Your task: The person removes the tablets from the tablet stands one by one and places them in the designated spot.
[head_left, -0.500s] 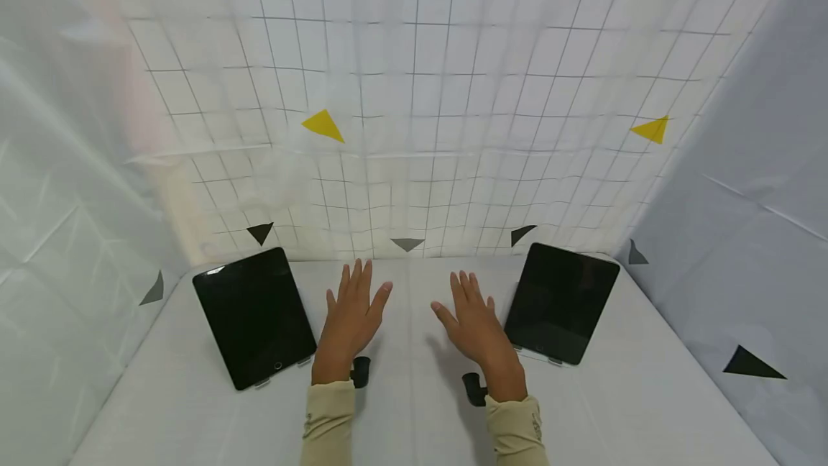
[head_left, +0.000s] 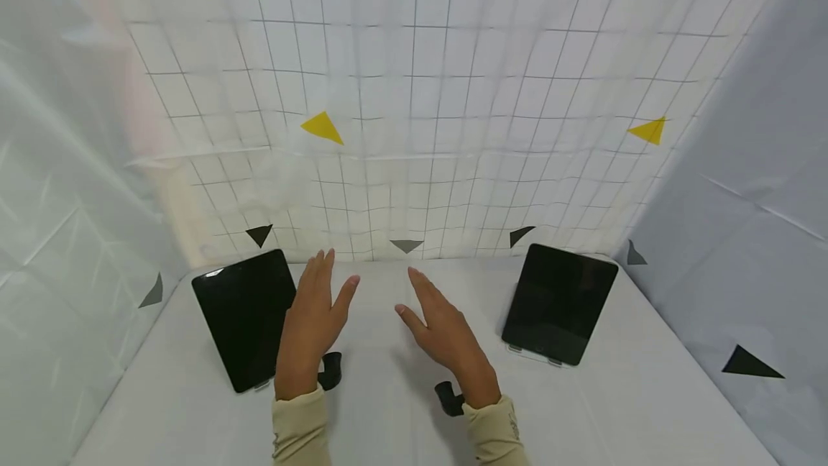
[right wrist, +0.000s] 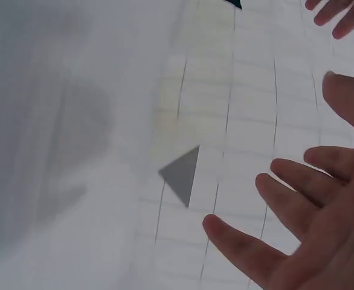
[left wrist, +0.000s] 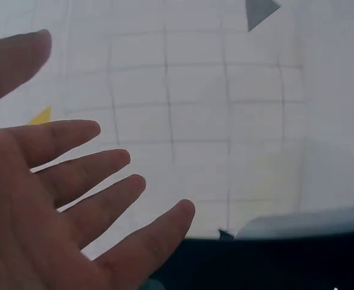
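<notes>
white gridded sheet (head_left: 414,92) behind a white table (head_left: 621,423), plain sheets at both sides. two black-screened tablets stand tilted, tops splayed outward: left tablet (head_left: 236,315) and right tablet (head_left: 560,304). left hand (head_left: 307,326) fully open, fingers extended, thumb out, nothing held; overlaps the left tablet's right edge in the head view, contact can't tell. right hand (head_left: 446,333) open too, thumb apart, nothing held, well apart from the right tablet. my read on the step: free-hand positioning, palms roughly facing each other, no grasp in work. next move, as i judge it, calls for keeping both hands level and clear of the tablets; picking one up would need fingers curled on its edge first. room: bare table between the hands and between right hand and right tablet. left side is tight. back edge meets the gridded sheet, depth gap from the fingertips unclear. watch the clear stand (head_left: 535,356) under the right tablet, and the wrist cameras (head_left: 330,371) on the inner sides, could bump if wrists close in.
</notes>
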Motion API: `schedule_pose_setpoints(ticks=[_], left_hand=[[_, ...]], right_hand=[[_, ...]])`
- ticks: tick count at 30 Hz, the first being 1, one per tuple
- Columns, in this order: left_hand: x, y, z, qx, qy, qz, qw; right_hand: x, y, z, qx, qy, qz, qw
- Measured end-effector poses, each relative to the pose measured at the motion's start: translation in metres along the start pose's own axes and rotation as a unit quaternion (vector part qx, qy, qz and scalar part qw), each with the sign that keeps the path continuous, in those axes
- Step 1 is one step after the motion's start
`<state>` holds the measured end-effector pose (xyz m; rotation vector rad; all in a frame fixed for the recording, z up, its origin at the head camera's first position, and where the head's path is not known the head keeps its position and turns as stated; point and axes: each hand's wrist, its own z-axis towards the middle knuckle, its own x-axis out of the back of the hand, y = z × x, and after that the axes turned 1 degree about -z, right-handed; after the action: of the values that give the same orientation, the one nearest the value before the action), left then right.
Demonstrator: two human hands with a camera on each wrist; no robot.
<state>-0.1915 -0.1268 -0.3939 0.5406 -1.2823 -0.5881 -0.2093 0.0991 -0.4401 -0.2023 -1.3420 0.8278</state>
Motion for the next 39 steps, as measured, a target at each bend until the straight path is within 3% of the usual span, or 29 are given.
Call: schedule_pose_setpoints(ticks=[7, 13, 20, 26, 30, 32, 35, 39], left_hand=[[0.026, -0.005, -0.011, 0.011, 0.096, 0.009, 0.9953], [0.042, -0.018, -0.022, 0.024, 0.176, 0.006, 0.9842], [0.059, -0.033, -0.035, 0.133, 0.216, -0.020, 0.9672], [0.075, -0.051, -0.043, 0.187, 0.257, -0.026, 0.9480], [0.083, -0.065, -0.045, 0.236, 0.264, -0.027, 0.9348], [0.084, -0.071, -0.046, 0.251, 0.259, -0.028, 0.9324], [0.081, -0.078, -0.045, 0.255, 0.243, -0.028, 0.9357], [0.076, -0.083, -0.042, 0.242, 0.210, -0.028, 0.9468]], right_hand=[[-0.015, -0.020, 0.001, 0.049, 0.036, -0.012, 0.9981], [-0.039, -0.033, 0.004, 0.070, 0.054, -0.012, 0.9960], [-0.065, -0.042, 0.003, 0.076, 0.068, -0.015, 0.9947], [-0.079, -0.047, 0.005, 0.070, 0.053, -0.021, 0.9959], [-0.090, -0.050, 0.007, 0.062, 0.030, -0.027, 0.9972], [-0.096, -0.051, 0.008, 0.061, 0.020, -0.038, 0.9972], [-0.107, -0.052, 0.008, 0.056, 0.004, -0.054, 0.9969], [-0.118, -0.055, 0.010, 0.051, -0.014, -0.057, 0.9969]])
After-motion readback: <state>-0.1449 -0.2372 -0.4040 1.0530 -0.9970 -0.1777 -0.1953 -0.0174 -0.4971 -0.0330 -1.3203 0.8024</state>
